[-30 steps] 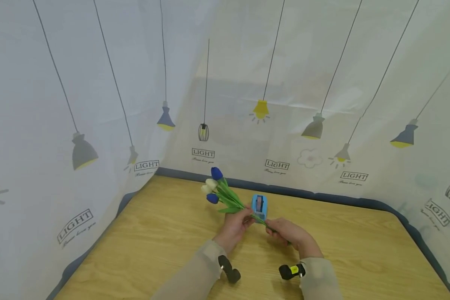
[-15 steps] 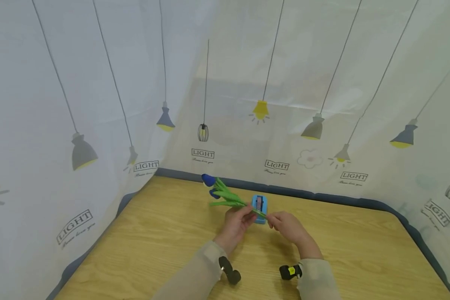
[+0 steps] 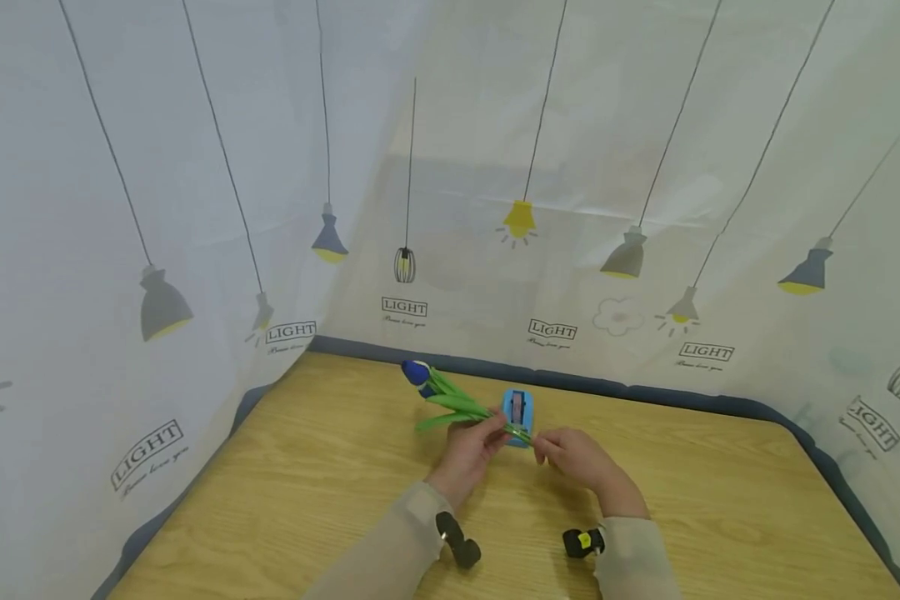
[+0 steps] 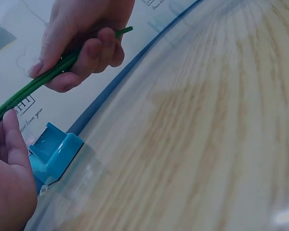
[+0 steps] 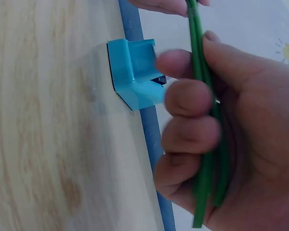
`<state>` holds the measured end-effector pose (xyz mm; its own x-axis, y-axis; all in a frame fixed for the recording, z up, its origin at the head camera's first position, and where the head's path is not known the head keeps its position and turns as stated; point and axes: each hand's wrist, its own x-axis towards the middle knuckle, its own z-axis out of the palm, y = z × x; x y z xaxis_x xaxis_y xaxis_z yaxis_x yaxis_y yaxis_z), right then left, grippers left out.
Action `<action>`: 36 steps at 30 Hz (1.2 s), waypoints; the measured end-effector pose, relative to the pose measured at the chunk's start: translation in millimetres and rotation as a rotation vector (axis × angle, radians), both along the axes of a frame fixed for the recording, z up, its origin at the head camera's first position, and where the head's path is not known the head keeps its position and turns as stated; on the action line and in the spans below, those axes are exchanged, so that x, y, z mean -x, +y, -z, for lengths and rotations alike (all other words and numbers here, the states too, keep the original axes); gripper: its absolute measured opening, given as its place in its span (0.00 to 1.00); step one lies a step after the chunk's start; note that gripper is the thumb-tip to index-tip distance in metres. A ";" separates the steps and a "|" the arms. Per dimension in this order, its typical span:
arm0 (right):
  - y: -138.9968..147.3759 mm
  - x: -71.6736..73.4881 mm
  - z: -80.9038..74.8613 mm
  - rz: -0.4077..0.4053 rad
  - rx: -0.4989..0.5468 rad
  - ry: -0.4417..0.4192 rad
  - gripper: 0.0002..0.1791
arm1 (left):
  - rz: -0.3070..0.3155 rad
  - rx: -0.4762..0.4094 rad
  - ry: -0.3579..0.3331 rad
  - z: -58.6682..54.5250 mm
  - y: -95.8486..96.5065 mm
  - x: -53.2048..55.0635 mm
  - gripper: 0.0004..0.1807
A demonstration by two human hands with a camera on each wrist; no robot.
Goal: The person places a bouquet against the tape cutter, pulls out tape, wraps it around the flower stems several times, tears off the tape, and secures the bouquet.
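A bunch of artificial tulips with blue heads (image 3: 417, 374) and long green leaves (image 3: 456, 402) is held slanting over the table, heads to the far left. My left hand (image 3: 467, 457) grips the bunch by its upper stems. Lower down, my right hand (image 3: 581, 461) holds the green stems (image 5: 197, 45) between thumb and curled fingers, and the cut ends poke out below the palm in the right wrist view. A blue tape dispenser (image 3: 518, 403) stands on the table just behind the stems, its toothed edge visible in the left wrist view.
The wooden table (image 3: 307, 500) ends at a blue-grey border (image 3: 585, 384) along the back. White cloth (image 3: 465, 208) printed with hanging lamps surrounds it. A black wrist device (image 3: 457, 542) sits on the left sleeve and another (image 3: 583, 542) on the right.
The bunch has turned in my hands: the white tulip heads, plain to see before, are now hidden, and the blue heads have sunk lower. My right hand has shifted slightly. The dispenser has stayed put.
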<state>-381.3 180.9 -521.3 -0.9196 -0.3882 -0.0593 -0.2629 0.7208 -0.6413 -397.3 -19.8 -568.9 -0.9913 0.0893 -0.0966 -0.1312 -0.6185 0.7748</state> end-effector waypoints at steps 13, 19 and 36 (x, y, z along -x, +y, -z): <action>10.7 -3.8 6.1 0.021 0.283 -0.385 0.41 | 0.073 0.048 0.050 3.3 -2.6 3.1 0.04; 12.5 -4.2 6.4 0.050 0.328 -0.484 0.40 | 0.098 0.055 0.056 3.2 -3.4 3.2 0.06; 4.6 4.5 8.5 0.014 0.237 -0.202 0.31 | 0.076 0.009 0.074 -1.8 -6.6 3.2 0.06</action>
